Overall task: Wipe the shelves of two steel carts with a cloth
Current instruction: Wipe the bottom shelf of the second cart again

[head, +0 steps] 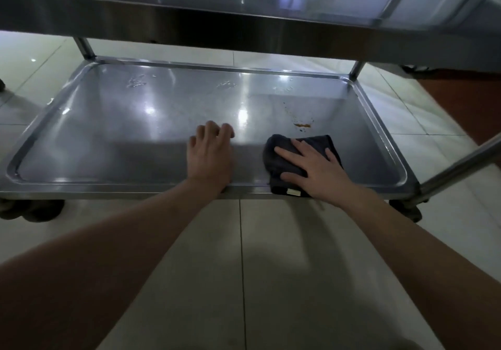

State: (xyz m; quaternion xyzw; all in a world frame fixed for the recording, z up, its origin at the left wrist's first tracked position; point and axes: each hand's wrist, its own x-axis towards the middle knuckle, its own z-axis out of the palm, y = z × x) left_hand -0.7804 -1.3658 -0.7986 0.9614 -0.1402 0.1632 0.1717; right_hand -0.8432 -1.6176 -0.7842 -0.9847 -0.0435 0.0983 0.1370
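Head view: lower shelf (113, 122) of steel cart, wet patches near far rim. Right hand (311, 168) flat, fingers spread, pressing dark folded cloth (282, 157) at near right edge. Orange-brown stain (302, 125) just beyond cloth. Left hand (210, 154) empty, fingers loosely curled, resting on shelf, apart from cloth.

2 bare forearms, no sleeves in view, left hand (210, 157), right hand (315, 168)
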